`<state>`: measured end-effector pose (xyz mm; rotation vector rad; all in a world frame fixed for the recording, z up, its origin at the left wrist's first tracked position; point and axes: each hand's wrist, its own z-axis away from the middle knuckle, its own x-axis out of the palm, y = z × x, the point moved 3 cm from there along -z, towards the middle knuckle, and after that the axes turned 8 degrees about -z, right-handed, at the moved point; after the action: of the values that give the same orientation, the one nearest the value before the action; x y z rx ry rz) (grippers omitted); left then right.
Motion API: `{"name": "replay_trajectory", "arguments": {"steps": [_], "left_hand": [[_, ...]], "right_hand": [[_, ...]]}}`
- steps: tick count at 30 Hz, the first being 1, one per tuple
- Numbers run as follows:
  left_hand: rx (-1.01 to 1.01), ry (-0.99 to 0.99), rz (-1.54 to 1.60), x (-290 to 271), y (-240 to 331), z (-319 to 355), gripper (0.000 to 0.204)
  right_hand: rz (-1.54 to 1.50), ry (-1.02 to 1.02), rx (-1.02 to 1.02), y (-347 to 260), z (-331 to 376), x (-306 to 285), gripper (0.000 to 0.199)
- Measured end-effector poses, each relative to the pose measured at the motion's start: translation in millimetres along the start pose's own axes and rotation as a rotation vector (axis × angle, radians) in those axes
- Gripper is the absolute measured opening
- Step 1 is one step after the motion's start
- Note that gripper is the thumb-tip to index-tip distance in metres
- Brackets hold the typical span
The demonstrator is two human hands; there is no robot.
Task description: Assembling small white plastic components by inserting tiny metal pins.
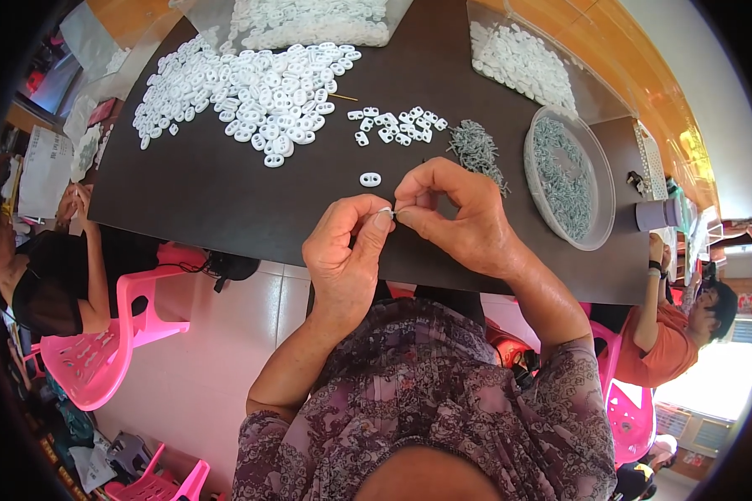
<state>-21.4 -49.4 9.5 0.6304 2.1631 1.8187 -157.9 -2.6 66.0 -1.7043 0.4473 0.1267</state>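
Observation:
Close above the dark table's near part, my two hands meet fingertip to fingertip. My left hand (pixel 347 242) pinches a small white plastic piece (pixel 385 210) between thumb and forefinger, mostly covered by the fingers. The right hand (pixel 455 213) is closed in a pinch against it, and a tiny grey screw seems to show at its fingertips, largely hidden. Just beyond lies a single white oval two-hole piece (pixel 370 179). Farther off are several small white two-hole blocks (pixel 401 125) and a loose heap of grey screws (pixel 475 149).
A large pile of white oval pieces (pixel 267 96) spreads at the far left. Clear bins of white parts (pixel 522 63) stand at the back. A round tub (pixel 597 236) of grey screws sits right, near a purple-grey cup (pixel 656 215). People sit at both sides by pink chairs (pixel 125 334).

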Motion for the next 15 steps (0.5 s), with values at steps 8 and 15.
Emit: {"name": "replay_trajectory", "arguments": {"steps": [8,15], "left_hand": [[-0.105,0.037,0.134,5,2,5,0.007],[0.031,0.109,0.000,3,-2,7,0.006]], "right_hand": [[-0.133,0.073,0.105,4,7,8,0.012],[-0.198,0.102,0.136,12,10,17,0.009]]}}
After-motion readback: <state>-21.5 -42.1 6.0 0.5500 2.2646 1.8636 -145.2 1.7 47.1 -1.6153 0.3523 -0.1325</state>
